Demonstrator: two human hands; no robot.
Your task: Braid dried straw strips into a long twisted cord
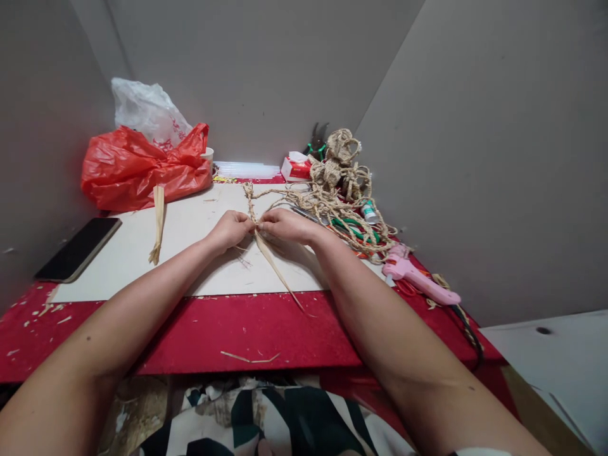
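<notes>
My left hand and my right hand meet over the white board, fingers pinched on a braided straw cord. The braid runs away from me beyond my fingertips. Loose straw strands hang from the pinch toward me, reaching the board's near edge. Exactly which strand each fingertip grips is hidden. To the left of my left hand lies a short bundle of dry straw. Past my right hand, a heap of finished braided cord spreads over the board's right side.
A phone and a red plastic bag lie at left. Green-handled tools, a small white bottle and a pink glue gun are on the right. A tissue box stands behind. Grey walls enclose the red-covered table.
</notes>
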